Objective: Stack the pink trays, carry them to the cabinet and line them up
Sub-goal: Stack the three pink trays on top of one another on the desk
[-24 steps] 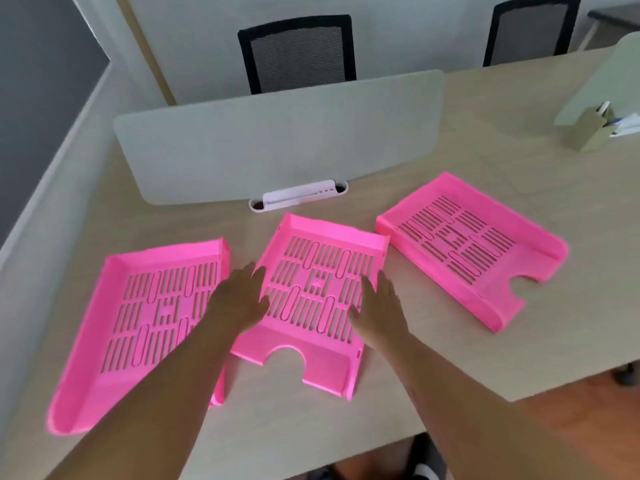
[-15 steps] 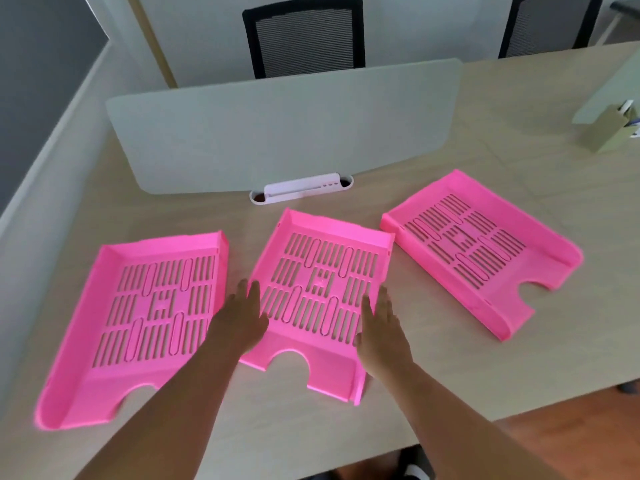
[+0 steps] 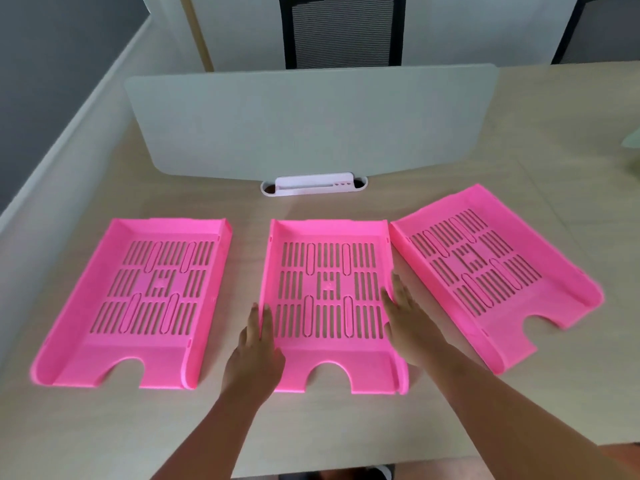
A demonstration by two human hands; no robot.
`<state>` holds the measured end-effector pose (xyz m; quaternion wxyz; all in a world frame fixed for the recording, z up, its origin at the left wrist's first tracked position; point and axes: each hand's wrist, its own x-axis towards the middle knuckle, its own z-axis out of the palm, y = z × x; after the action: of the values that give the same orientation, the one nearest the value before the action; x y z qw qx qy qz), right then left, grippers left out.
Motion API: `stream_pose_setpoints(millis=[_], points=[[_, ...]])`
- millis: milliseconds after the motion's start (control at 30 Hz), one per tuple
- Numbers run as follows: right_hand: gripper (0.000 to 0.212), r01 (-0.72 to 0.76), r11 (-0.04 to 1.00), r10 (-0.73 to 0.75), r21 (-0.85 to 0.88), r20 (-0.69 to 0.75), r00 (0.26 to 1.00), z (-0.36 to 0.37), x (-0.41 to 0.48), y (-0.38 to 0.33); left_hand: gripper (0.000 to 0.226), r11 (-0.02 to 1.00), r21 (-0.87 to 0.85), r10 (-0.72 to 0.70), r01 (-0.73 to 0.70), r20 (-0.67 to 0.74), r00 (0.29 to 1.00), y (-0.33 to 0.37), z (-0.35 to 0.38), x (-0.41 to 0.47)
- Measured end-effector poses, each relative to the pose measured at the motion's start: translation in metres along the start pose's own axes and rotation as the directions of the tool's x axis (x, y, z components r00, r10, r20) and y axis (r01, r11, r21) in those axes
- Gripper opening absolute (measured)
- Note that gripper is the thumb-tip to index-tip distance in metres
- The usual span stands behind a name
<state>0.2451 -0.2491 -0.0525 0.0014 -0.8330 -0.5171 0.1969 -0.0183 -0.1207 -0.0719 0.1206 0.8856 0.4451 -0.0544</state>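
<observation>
Three pink slotted trays lie side by side on the beige desk (image 3: 346, 427). The left tray (image 3: 104, 351) and the right tray (image 3: 568, 299) sit at a slant, and nothing touches them. The middle tray (image 3: 329, 351) lies square to me, with its cut-out front edge nearest. My left hand (image 3: 256, 355) clasps its left side wall, thumb over the rim. On the opposite wall my right hand (image 3: 405, 317) does the same, fingers stretched along the outside. The middle tray still rests on the desk. No cabinet is in view.
A grey divider screen (image 3: 311, 123) stands across the desk behind the trays, with a white cable slot (image 3: 313, 185) at its foot. Behind it are a black mesh chair (image 3: 343, 29) and a second chair (image 3: 606, 29). The desk's near edge runs just below my forearms.
Both hands slid from the middle tray's floor out to its side walls. The tray has turned from skewed to square, and a gap has opened between it and the left tray.
</observation>
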Motion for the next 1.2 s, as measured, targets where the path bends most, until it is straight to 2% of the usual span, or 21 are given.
stream_pose_setpoints(millis=[400, 533, 633, 767, 1000, 1100, 1200], points=[[0.075, 0.058, 0.998, -0.058, -0.018, 0.007, 0.998, -0.007, 0.01, 0.008, 0.078, 0.996, -0.044, -0.079, 0.08, 0.028, 0.996, 0.011, -0.002, 0.003], [0.074, 0.017, 1.0, -0.017, -0.003, 0.011, 1.0, -0.007, 0.006, 0.004, 0.075, 0.998, 0.006, -0.062, 0.062, -0.019, 0.998, 0.003, -0.023, 0.007], [0.076, 0.007, 1.0, -0.006, 0.019, -0.048, 0.999, -0.017, 0.015, -0.016, 0.077, 0.999, 0.005, -0.037, 0.037, -0.033, 0.999, -0.018, -0.044, 0.016], [0.073, 0.082, 0.996, -0.076, 0.041, -0.142, 0.987, -0.035, 0.044, -0.076, 0.077, 0.998, 0.036, -0.049, 0.053, -0.104, 0.993, -0.065, -0.074, 0.026], [0.067, 0.234, 0.966, -0.21, 0.107, -0.195, 0.958, -0.022, 0.075, -0.232, 0.073, 0.985, 0.063, -0.151, 0.161, -0.14, 0.979, -0.197, -0.107, 0.016], [0.069, 0.257, 0.946, -0.228, 0.197, -0.158, 0.961, -0.007, 0.082, -0.282, 0.074, 0.97, 0.09, -0.209, 0.224, -0.156, 0.965, -0.249, -0.115, 0.005], [0.072, 0.183, 0.937, -0.169, 0.297, -0.071, 0.983, 0.012, 0.085, -0.309, 0.073, 0.953, 0.05, -0.29, 0.298, -0.128, 0.948, -0.283, -0.114, -0.002]])
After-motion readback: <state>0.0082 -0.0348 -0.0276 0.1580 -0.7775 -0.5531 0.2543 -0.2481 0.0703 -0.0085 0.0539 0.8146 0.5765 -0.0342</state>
